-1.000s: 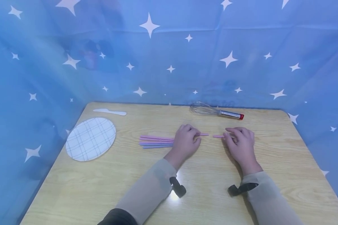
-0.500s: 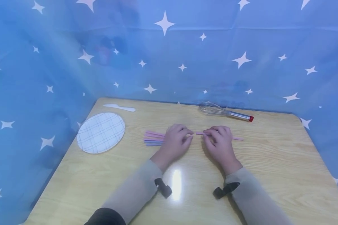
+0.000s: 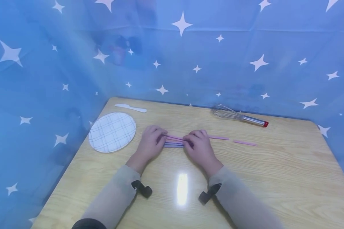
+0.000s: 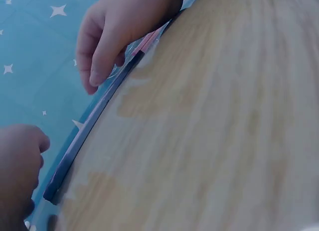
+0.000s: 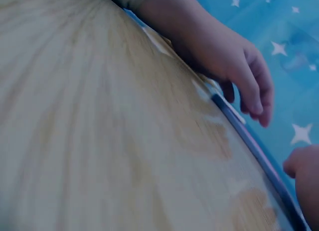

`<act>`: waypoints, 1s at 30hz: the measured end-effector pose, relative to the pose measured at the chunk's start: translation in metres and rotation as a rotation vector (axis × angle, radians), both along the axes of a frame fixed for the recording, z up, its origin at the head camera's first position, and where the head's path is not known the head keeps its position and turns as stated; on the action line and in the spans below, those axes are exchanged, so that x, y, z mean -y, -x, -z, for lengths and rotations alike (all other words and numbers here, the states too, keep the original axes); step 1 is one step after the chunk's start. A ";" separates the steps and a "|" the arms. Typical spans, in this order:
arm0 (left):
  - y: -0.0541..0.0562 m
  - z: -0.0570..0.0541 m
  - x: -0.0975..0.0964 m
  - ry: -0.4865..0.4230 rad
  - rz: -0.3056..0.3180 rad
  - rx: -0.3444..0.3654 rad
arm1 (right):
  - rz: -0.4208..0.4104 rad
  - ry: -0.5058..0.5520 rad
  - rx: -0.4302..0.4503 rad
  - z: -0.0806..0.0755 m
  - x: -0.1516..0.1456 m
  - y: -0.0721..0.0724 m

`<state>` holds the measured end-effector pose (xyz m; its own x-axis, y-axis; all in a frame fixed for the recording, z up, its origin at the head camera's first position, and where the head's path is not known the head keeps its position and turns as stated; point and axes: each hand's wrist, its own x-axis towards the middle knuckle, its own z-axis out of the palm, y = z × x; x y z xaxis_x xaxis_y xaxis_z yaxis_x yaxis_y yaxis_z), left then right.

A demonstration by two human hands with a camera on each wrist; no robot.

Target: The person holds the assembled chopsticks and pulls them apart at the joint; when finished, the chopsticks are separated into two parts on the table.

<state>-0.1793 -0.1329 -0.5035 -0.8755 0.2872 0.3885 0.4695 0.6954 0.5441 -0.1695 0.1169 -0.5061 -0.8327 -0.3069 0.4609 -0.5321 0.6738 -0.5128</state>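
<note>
The bench is light wood with wavy lines in it. Blue cloth with white stars hangs behind its far edge and down past its left and right edges. A bright spot of light shines on the wood, toward the near side. A white plate with crossed lines sits by the left edge. A white knife lies near the far left corner. A whisk with a red end lies along the far edge, right of the middle.

Thin pink sticks and blue sticks lie side by side in the gap between the two hands, running the same way as the far edge. The left hand is over their left end, and the right hand is over their right part. Both hands have bent fingers, with thumb and finger near each other. I cannot tell if either one pinches a stick. Two more pink pieces lie in a row toward the right edge, with a small gap between them.
</note>
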 end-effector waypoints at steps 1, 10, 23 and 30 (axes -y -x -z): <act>0.001 0.001 0.000 0.013 0.008 0.016 | 0.008 -0.005 0.014 0.000 0.003 0.000; 0.005 0.005 -0.002 0.060 0.013 0.121 | 0.051 -0.003 0.105 0.000 0.017 0.003; 0.000 0.003 -0.003 0.140 -0.007 0.133 | 0.105 0.023 0.218 -0.007 0.026 0.000; -0.001 -0.001 -0.005 0.130 -0.003 0.136 | 0.132 -0.034 0.289 -0.009 0.026 0.003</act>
